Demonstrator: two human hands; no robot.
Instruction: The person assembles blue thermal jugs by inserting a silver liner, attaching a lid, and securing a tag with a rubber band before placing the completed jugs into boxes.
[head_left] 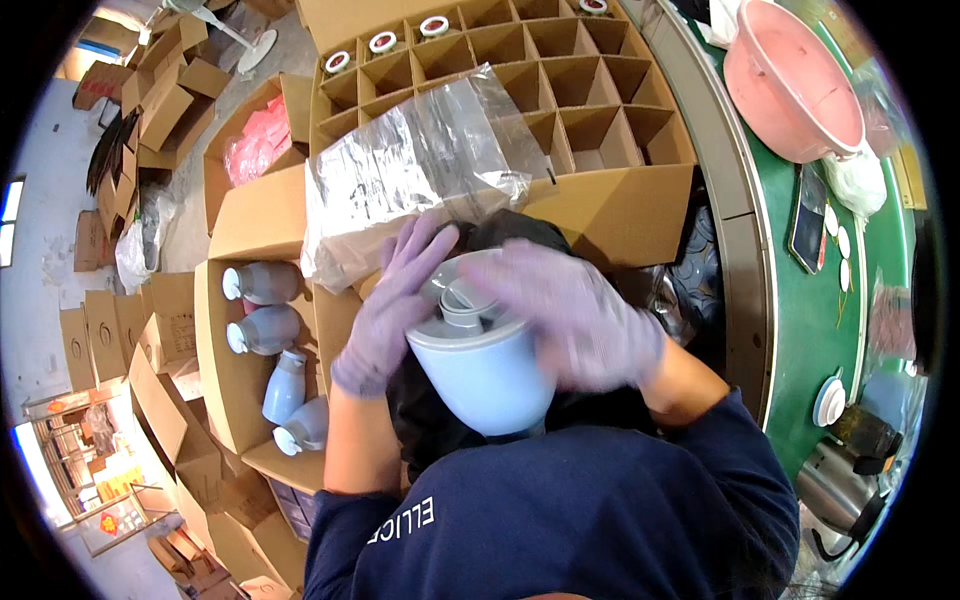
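A light blue thermos jug [482,385] rests against my lap with its wide end up. That end has a grey ring and a round grey fitting [463,303] in its middle. My left hand [392,310], in a thin purple-grey glove, lies along the jug's left side with its fingers stretched out past the rim. Over the right side of the rim is my right hand [580,315], gloved alike, its fingers extended toward the fitting and blurred by motion. Contact under the right fingers is hidden.
Ahead stands a divided cardboard box [630,205], with a clear plastic bag [420,160] across its near edge. More blue jugs [285,385] lie in a carton at left. A green bench [800,350] at right carries a pink basin [785,85], a phone [808,218] and a steel kettle [838,485].
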